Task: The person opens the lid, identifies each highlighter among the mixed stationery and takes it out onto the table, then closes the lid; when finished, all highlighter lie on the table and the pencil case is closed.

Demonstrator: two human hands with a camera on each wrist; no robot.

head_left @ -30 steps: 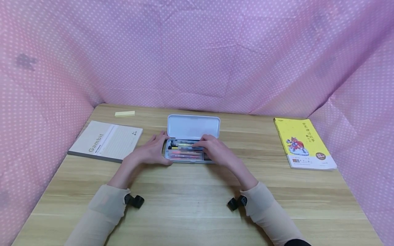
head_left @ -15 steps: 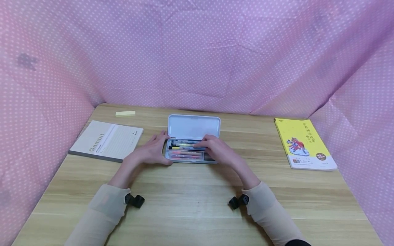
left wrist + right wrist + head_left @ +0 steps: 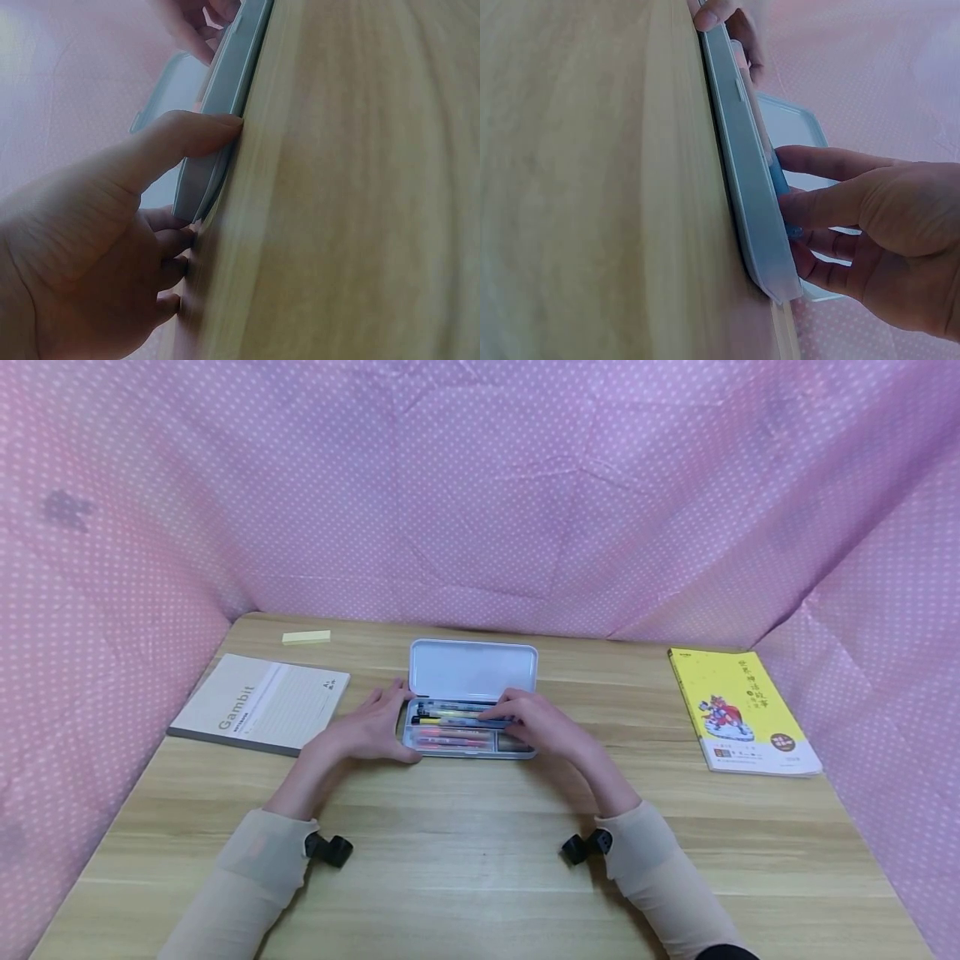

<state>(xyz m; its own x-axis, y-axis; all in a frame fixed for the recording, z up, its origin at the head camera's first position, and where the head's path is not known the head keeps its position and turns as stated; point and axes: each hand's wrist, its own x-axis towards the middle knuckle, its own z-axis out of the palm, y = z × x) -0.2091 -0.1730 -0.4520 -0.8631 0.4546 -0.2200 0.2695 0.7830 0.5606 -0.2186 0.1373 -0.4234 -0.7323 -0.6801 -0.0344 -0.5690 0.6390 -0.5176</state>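
Note:
A pale blue pencil case (image 3: 468, 756) lies on the table with its lid (image 3: 472, 668) raised at the back. Several pens (image 3: 450, 714) fill its rear section; pinkish pens (image 3: 453, 740) lie in front. My left hand (image 3: 367, 727) grips the case's left end, thumb (image 3: 217, 131) on the front wall and fingers bent round the end. Over the right half, my right hand (image 3: 543, 727) pinches the blue end of a pen (image 3: 778, 180) between thumb and fingers. The rest of that pen runs along the case among the others.
A grey Gambit notebook (image 3: 262, 702) lies at the left, with a pale yellow strip (image 3: 306, 637) behind it. At the right lies a yellow book (image 3: 738, 710). Pink dotted cloth (image 3: 480, 510) hangs around the wooden table (image 3: 465, 860).
My right hand has shifted slightly to the right over the case, uncovering more of its front right corner. The left hand stays at the left end.

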